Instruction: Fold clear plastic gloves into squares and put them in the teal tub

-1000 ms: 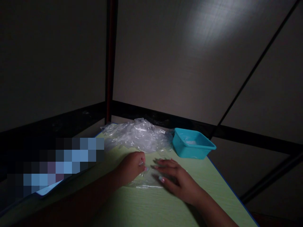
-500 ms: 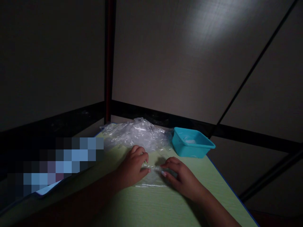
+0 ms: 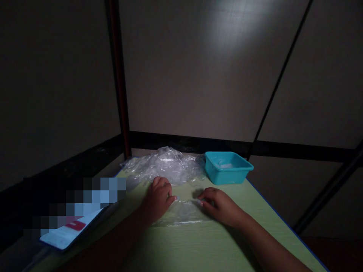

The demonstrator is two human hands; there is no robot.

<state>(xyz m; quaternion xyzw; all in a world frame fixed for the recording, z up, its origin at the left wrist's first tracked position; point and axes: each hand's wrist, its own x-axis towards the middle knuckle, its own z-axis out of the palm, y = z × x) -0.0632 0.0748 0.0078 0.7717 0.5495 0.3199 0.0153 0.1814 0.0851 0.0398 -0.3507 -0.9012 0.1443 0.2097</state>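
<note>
A clear plastic bag (image 3: pixel 187 214) lies flat on the pale green table, its near edge a shiny line. My left hand (image 3: pixel 159 199) is closed at the bag's far left corner, with thumb and fingers pinched together on the film. Opposite it, my right hand (image 3: pixel 219 205) pinches the far right edge of the same bag between thumb and fingers. The rolled or folded far edge stretches between the two hands. Just beyond my hands sits a crumpled heap of clear plastic bags (image 3: pixel 170 164).
A turquoise plastic basin (image 3: pixel 229 175) stands at the back right with something whitish inside. At the left edge is a phone-like device (image 3: pixel 62 234) with a lit screen, partly pixelated. Dark-trimmed wall panels (image 3: pixel 193 83) rise close behind the green table (image 3: pixel 181 249).
My left thumb has closed against its fingers, and my hands have drawn slightly apart along the bag's edge. The camera view has tilted, so the surroundings appear shifted.
</note>
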